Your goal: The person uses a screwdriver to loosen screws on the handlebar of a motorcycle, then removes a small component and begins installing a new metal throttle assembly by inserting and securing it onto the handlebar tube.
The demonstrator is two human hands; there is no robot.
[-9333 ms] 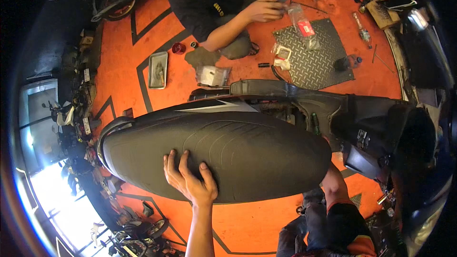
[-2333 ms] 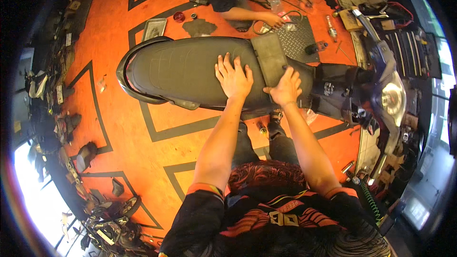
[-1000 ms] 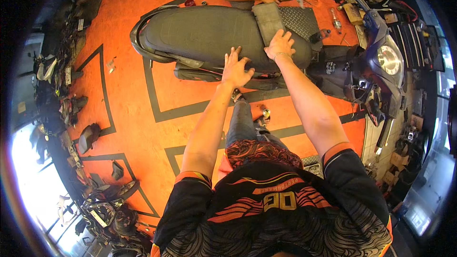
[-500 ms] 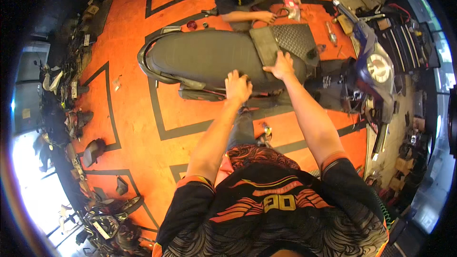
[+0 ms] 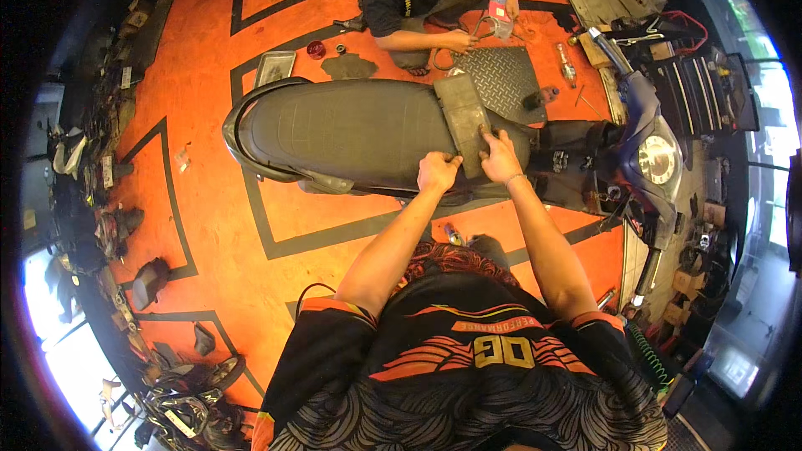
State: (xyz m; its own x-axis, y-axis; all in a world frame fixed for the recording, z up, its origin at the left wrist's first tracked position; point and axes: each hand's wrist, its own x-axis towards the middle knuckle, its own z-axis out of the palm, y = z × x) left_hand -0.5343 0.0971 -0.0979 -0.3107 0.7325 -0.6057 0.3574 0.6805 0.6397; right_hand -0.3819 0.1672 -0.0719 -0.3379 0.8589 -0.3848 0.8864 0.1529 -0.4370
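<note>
A dark motorcycle seat (image 5: 351, 129) lies lengthwise in front of me. Across its front part rests a flat, grey-brown rectangular piece (image 5: 462, 117), whose exact kind I cannot tell. My left hand (image 5: 438, 172) is closed at the left edge of its near end, fingers curled and partly hidden. On the right edge, my right hand (image 5: 502, 158) grips the same piece with thumb and fingers. To the right of the seat are the handlebar and a round speedometer (image 5: 659, 159).
Beyond the seat a co-worker (image 5: 418, 4) crouches, hands on a hose-like loop (image 5: 478, 33). A textured dark mat (image 5: 505, 83) lies on the orange floor near a spray can (image 5: 568, 67). A metal tray (image 5: 276, 68) is behind the seat. Motorcycle parts (image 5: 150, 282) line the left.
My left hand has moved right along the seat to the flat piece. The piece now reaches farther toward me, and my right hand's fingers have drawn closer together.
</note>
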